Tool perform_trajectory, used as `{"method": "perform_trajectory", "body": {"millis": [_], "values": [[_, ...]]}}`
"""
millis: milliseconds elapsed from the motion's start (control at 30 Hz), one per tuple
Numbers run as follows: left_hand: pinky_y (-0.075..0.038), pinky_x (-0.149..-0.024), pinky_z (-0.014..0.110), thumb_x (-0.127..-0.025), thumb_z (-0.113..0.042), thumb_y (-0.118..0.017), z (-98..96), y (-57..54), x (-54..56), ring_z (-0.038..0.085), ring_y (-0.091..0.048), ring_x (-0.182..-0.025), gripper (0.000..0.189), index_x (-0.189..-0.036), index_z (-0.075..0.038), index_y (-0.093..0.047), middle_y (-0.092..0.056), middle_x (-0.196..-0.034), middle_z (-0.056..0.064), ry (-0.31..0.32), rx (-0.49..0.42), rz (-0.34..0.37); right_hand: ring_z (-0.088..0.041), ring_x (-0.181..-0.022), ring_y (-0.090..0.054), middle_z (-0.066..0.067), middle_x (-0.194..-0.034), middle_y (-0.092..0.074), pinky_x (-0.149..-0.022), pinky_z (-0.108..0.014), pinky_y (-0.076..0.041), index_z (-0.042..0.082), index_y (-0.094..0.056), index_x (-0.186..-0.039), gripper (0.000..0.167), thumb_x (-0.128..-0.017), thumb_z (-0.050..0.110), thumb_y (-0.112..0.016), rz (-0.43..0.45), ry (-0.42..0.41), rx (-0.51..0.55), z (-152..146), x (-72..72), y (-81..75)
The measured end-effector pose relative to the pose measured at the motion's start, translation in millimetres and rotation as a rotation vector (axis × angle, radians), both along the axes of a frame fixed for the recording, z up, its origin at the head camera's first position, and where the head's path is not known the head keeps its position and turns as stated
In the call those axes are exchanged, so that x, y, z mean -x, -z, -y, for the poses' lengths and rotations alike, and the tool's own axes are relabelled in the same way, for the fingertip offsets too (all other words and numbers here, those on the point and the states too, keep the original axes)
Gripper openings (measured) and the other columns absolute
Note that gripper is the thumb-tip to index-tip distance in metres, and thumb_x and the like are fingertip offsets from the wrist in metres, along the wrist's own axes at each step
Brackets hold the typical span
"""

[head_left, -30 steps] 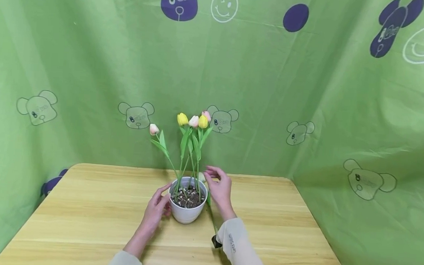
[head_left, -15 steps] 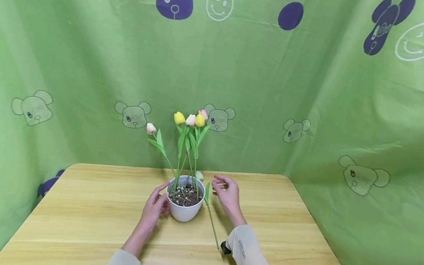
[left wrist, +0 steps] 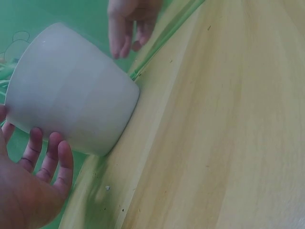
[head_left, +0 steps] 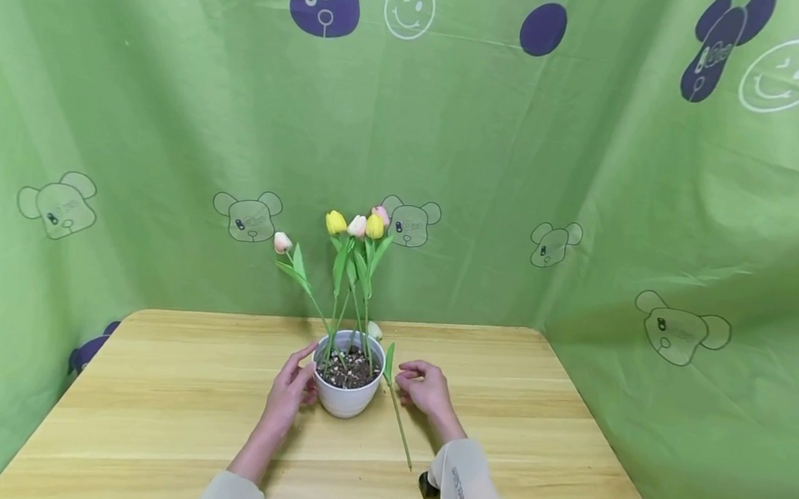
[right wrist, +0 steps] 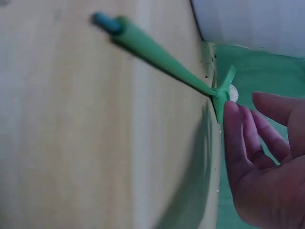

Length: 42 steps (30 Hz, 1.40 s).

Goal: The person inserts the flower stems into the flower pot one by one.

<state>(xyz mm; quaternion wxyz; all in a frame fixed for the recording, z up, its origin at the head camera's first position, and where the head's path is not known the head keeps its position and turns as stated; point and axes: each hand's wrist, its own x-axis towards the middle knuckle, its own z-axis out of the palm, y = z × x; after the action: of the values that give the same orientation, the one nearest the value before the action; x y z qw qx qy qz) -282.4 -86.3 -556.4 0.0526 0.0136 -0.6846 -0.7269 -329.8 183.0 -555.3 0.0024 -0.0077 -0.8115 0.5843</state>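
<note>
A white flower pot point(head_left: 347, 402) of dark, speckled soil holds several upright artificial tulips, yellow and pink-white; one pink-white tulip point(head_left: 283, 243) leans out to the left. My left hand point(head_left: 287, 392) cups the pot's left side, its fingertips at the wall and rim; the left wrist view shows these fingers point(left wrist: 49, 157) bent against the pot. To the pot's right a loose tulip point(head_left: 398, 416) lies on the table, its white head point(head_left: 374, 330) partly hidden behind the pot. Beside its stem hovers my right hand point(head_left: 427, 391), fingers bent, thumb apart, nothing between them.
The wooden table point(head_left: 527, 413) ends at a green printed curtain point(head_left: 481, 271) behind and on both sides. Small soil crumbs point(left wrist: 107, 188) dot the tabletop near the pot.
My right hand has drawn back from the white tulip head behind the pot and come nearer along the stem, uncovering the loose tulip. The left hand stays at the pot.
</note>
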Motion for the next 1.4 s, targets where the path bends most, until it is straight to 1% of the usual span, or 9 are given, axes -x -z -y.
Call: {"method": "perform_trajectory", "body": {"millis": [133, 267, 467, 667, 767, 1000, 1100, 1300, 1400], "values": [[-0.057, -0.073, 0.034, -0.107, -0.031, -0.057, 1.4, 0.4, -2.7, 0.021, -0.059, -0.08, 0.045, -0.151, -0.025, -0.053, -0.058, -0.088, 0.005, -0.002, 0.011, 0.004, -0.022, -0.073, -0.071, -0.017, -0.098, -0.072, -0.063, -0.034, -0.063, -0.009, -0.068, -0.118, 0.031, -0.09, -0.001, -0.075, 0.025, -0.049, -0.032, 0.8, -4.1, 6.6], [-0.057, -0.073, 0.034, -0.107, -0.032, -0.057, 1.7, 1.7, -4.6, 0.021, -0.06, -0.08, 0.046, -0.152, -0.025, -0.052, -0.059, -0.088, 0.005, 0.004, 0.016, 0.005, -0.019, -0.072, -0.07, -0.016, -0.097, -0.073, -0.062, -0.031, -0.062, -0.008, -0.069, -0.116, 0.029, -0.089, 0.0, -0.076, 0.049, -0.059, -0.052, 0.9, -7.3, 11.2], [-0.057, -0.074, 0.036, -0.107, -0.031, -0.056, 1.0, 1.0, -3.3, 0.024, -0.06, -0.084, 0.047, -0.153, -0.025, -0.05, -0.059, -0.089, 0.005, 0.007, 0.018, 0.007, -0.016, -0.069, -0.068, -0.018, -0.097, -0.073, -0.06, -0.031, -0.062, -0.008, -0.069, -0.114, 0.03, -0.086, -0.003, -0.077, 0.046, -0.069, -0.056, 1.9, -6.5, 12.6], [-0.057, -0.073, 0.035, -0.107, -0.031, -0.056, 0.6, 0.5, -2.4, 0.025, -0.061, -0.083, 0.047, -0.153, -0.024, -0.05, -0.059, -0.089, 0.006, 0.007, 0.022, 0.005, -0.015, -0.068, -0.067, -0.018, -0.097, -0.072, -0.061, -0.03, -0.062, -0.01, -0.068, -0.112, 0.035, -0.079, -0.007, -0.08, 0.071, -0.09, -0.031, 2.4, -6.1, 12.8], [-0.057, -0.072, 0.035, -0.107, -0.031, -0.057, -0.1, -0.1, -2.9, 0.024, -0.061, -0.082, 0.047, -0.153, -0.023, -0.051, -0.059, -0.088, 0.007, 0.005, 0.02, -0.001, -0.015, -0.068, -0.067, -0.019, -0.097, -0.071, -0.061, -0.03, -0.062, -0.01, -0.068, -0.112, 0.037, -0.077, -0.009, -0.081, 0.07, -0.099, -0.034, 1.5, -5.5, 12.8], [-0.057, -0.072, 0.035, -0.106, -0.028, -0.058, -2.1, -4.0, -4.0, 0.024, -0.061, -0.079, 0.043, -0.149, -0.022, -0.056, -0.058, -0.086, 0.009, -0.013, 0.031, -0.018, -0.015, -0.065, -0.066, -0.015, -0.086, -0.071, -0.059, -0.029, -0.061, -0.009, -0.071, -0.104, 0.028, -0.077, -0.013, -0.077, 0.051, -0.078, -0.085, 1.8, -5.2, 12.0], [-0.057, -0.072, 0.036, -0.107, -0.028, -0.057, -2.4, -4.1, -3.8, 0.024, -0.061, -0.078, 0.043, -0.149, -0.02, -0.055, -0.058, -0.085, 0.009, -0.01, 0.033, -0.025, -0.016, -0.062, -0.067, -0.014, -0.083, -0.072, -0.057, -0.03, -0.061, -0.009, -0.072, -0.103, 0.026, -0.077, -0.013, -0.075, 0.053, -0.064, -0.099, 1.5, -5.7, 10.4], [-0.056, -0.071, 0.034, -0.106, -0.027, -0.058, -3.0, -2.7, -2.4, 0.022, -0.059, -0.076, 0.043, -0.149, -0.021, -0.055, -0.058, -0.084, 0.007, -0.006, 0.016, -0.03, -0.015, -0.06, -0.067, -0.012, -0.083, -0.075, -0.055, -0.029, -0.06, -0.006, -0.075, -0.102, 0.025, -0.077, -0.009, -0.075, 0.07, -0.007, -0.114, -3.2, -5.6, 7.4], [-0.056, -0.071, 0.034, -0.106, -0.028, -0.058, -2.6, -1.3, -2.2, 0.021, -0.06, -0.077, 0.044, -0.149, -0.02, -0.055, -0.058, -0.084, 0.006, -0.012, 0.008, -0.025, -0.015, -0.063, -0.068, -0.014, -0.085, -0.076, -0.055, -0.028, -0.06, -0.007, -0.075, -0.103, 0.024, -0.079, -0.009, -0.074, 0.077, -0.008, -0.093, -7.0, -5.8, 5.5]]}}
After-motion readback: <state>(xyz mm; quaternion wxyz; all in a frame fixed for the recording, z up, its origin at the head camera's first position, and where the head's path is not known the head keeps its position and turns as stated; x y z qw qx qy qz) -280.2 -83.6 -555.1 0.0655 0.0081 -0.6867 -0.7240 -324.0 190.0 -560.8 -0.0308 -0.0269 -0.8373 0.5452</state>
